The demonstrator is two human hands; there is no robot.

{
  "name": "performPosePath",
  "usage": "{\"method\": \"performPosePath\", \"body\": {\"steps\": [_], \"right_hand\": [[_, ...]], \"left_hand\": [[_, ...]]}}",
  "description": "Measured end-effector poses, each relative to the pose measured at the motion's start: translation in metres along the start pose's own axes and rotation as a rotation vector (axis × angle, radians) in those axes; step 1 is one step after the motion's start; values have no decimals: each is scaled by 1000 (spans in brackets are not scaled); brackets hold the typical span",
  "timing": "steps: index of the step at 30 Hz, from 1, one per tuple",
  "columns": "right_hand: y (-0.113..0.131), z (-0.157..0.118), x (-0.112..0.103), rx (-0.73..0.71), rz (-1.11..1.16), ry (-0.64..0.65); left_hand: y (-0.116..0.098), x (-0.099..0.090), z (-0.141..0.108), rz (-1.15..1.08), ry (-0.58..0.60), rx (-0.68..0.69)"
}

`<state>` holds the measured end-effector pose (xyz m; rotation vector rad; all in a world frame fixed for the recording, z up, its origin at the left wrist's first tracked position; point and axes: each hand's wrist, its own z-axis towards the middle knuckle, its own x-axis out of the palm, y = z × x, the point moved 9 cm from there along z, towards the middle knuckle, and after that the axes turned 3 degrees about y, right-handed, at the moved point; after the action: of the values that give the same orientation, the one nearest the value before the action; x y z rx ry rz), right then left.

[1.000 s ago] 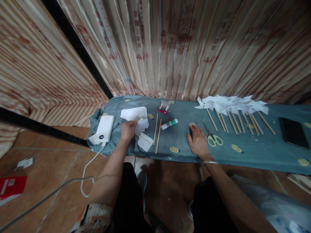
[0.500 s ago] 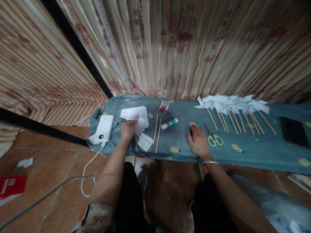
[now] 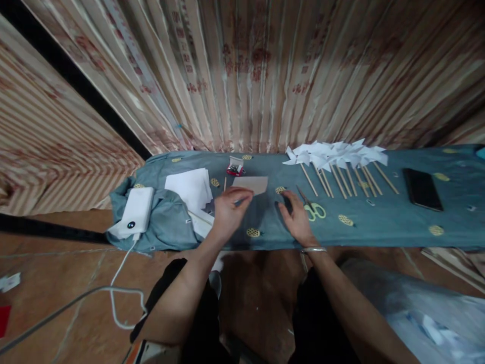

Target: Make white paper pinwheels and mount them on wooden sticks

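Note:
Pinched in my left hand (image 3: 232,210) is a sheet of paper (image 3: 252,184), raised over the middle of the cloth-covered bench. My right hand (image 3: 296,218) is just above the cloth, fingers apart and holding nothing. Close to its right side lie scissors (image 3: 316,211) with pale green handles. A small red box of metal pins (image 3: 235,167) stands open behind the paper. One wooden stick (image 3: 225,183) shows only its tip; the glue stick is hidden behind my left hand and the paper. More white paper (image 3: 189,188) lies to the left.
Several white paper pinwheels (image 3: 337,154) on wooden sticks lie in a row at the back right, with a black phone (image 3: 422,189) beyond them. A white power bank (image 3: 137,211) with a cable (image 3: 120,273) sits at the left end. Pleated curtains (image 3: 227,76) hang behind the bench.
My left hand has moved right from the paper pile, carrying a sheet to mid-bench. My right hand has lifted slightly from the cloth. The view has shifted to the right.

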<state>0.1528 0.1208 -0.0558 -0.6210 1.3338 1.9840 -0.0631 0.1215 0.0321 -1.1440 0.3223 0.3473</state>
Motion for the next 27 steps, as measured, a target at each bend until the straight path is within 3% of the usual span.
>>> {"method": "performPosePath", "body": {"steps": [2,4,8,16,21,27], "right_hand": [[-7,-9,-16,64,68,-46],[-4,-21,-27,55,69,-8],[14,-44,-37,-43,28,137],[8,-51,-34,65,213,308],[-1,-35,-33,122,282,270],[-3,-15,-17,169,240,199]], "left_hand": [[-4,39,-12,-36,149,33],[-1,68,-25,-57,262,22],[-1,97,-48,-100,409,5],[4,106,-59,-204,498,-127],[21,100,-53,-118,439,-188],[37,95,-48,-51,392,-208]]}}
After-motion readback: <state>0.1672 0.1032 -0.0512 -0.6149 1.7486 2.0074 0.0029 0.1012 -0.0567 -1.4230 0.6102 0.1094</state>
